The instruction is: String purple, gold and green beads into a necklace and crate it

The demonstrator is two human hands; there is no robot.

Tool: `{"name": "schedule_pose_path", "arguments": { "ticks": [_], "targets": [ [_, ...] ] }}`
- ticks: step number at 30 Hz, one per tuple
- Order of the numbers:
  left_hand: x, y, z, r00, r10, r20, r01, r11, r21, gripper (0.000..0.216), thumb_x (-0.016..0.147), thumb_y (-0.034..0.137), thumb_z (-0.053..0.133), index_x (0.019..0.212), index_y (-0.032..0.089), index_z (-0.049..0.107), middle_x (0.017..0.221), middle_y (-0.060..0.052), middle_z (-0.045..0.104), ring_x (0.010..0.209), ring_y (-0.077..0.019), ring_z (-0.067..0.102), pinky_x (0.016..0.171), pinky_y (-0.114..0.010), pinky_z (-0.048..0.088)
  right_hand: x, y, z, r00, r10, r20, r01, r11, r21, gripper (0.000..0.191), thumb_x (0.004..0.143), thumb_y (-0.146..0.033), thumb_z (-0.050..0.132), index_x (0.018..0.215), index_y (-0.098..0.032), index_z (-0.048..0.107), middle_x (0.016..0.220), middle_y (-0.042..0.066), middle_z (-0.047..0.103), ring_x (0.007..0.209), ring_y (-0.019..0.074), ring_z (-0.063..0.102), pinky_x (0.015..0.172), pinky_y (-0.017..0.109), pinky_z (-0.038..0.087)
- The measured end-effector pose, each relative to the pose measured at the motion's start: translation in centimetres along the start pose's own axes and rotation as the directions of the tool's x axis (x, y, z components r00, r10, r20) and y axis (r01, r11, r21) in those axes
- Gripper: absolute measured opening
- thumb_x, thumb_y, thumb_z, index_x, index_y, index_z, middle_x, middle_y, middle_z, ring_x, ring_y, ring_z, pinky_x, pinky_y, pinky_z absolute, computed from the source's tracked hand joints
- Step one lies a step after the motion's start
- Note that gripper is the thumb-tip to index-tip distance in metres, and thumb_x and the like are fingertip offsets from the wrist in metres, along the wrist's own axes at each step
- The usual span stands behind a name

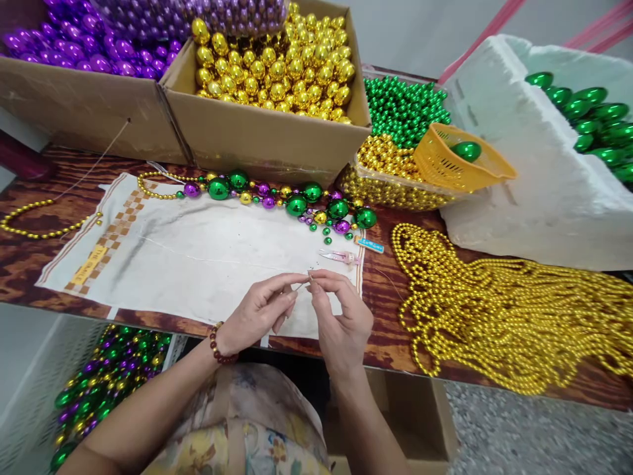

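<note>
Over the front of the white cloth (198, 290), my left hand (257, 311) and my right hand (343, 320) meet fingertip to fingertip. Both pinch a thin pale thread (217, 261), which trails left across the cloth. Whether a needle is also between the fingers is too small to tell. Just beyond the fingertips lies a pair of pinkish thread snips (341, 257), beside a small blue label (370, 245). Along the cloth's far edge runs a strand of green, purple and gold beads (295, 205), with several loose small beads at its right end.
Cardboard boxes of gold beads (277, 69) and purple beads (99, 63) stand behind. Gold bead strands (504, 310) cover the table's right side. A yellow basket (435, 158) leans by a white foam box (487, 158). Below left is a crate (30, 402) of mixed beads.
</note>
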State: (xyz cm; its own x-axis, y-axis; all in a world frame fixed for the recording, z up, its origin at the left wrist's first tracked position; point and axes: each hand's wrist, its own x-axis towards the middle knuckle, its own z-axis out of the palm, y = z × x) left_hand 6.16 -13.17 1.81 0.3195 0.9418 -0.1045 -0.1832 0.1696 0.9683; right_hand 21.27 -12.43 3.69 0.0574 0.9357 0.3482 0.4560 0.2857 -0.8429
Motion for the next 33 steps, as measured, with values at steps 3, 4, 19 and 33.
{"name": "schedule_pose_path", "arguments": {
  "ticks": [3, 4, 19, 33],
  "targets": [
    [-0.1, 0.0, 0.0, 1.0, 0.013, -0.002, -0.012, 0.998, 0.068, 0.042, 0.099, 0.038, 0.051, 0.135, 0.019, 0.06, 0.067, 0.004, 0.046, 0.047, -0.0041, 0.042, 0.047, -0.017, 0.036, -0.1, 0.1, 0.0, 1.0, 0.024, -0.005, -0.024, 1.0, 0.018, 0.01, 0.093, -0.022, 0.06, 0.086, -0.023, 0.067, 0.096, 0.004, 0.074, 0.094, 0.0218, 0.068, 0.086, 0.038, 0.05],
    [-0.1, 0.0, -0.1, 1.0, 0.018, -0.003, -0.017, 0.995, 0.096, 0.042, 0.099, 0.038, 0.051, 0.135, 0.018, 0.06, 0.066, 0.004, 0.046, 0.047, -0.0046, 0.042, 0.048, -0.017, 0.037, -0.1, 0.1, 0.0, 0.999, 0.038, -0.007, -0.038, 0.999, 0.026, 0.01, 0.093, -0.023, 0.06, 0.086, -0.023, 0.067, 0.096, 0.004, 0.074, 0.094, 0.022, 0.068, 0.086, 0.038, 0.05],
    [1.1, 0.5, -1.1, 0.927, 0.337, 0.161, -0.349, 0.623, 0.7, 0.04, 0.099, 0.018, 0.04, 0.134, 0.021, 0.061, 0.099, -0.008, 0.071, 0.087, -0.0158, 0.066, 0.079, -0.026, 0.051, 0.6, 1.1, 0.0, 0.92, 0.368, 0.138, -0.392, 0.83, 0.397, 0.012, 0.085, -0.03, 0.069, 0.077, -0.022, 0.073, 0.092, 0.004, 0.072, 0.085, 0.0192, 0.065, 0.081, 0.035, 0.054],
    [3.8, 0.7, -1.8, 0.933, 0.229, 0.279, -0.348, 0.365, 0.864, 0.033, 0.099, 0.019, 0.042, 0.121, 0.017, 0.066, 0.109, -0.009, 0.075, 0.091, -0.0202, 0.071, 0.074, -0.028, 0.05, 5.0, 4.4, -1.4, 0.871, 0.49, -0.037, -0.405, 0.76, 0.508, 0.012, 0.067, -0.03, 0.07, 0.066, -0.02, 0.065, 0.063, -0.004, 0.057, 0.053, 0.0087, 0.044, 0.055, 0.025, 0.037]
  ]
}}
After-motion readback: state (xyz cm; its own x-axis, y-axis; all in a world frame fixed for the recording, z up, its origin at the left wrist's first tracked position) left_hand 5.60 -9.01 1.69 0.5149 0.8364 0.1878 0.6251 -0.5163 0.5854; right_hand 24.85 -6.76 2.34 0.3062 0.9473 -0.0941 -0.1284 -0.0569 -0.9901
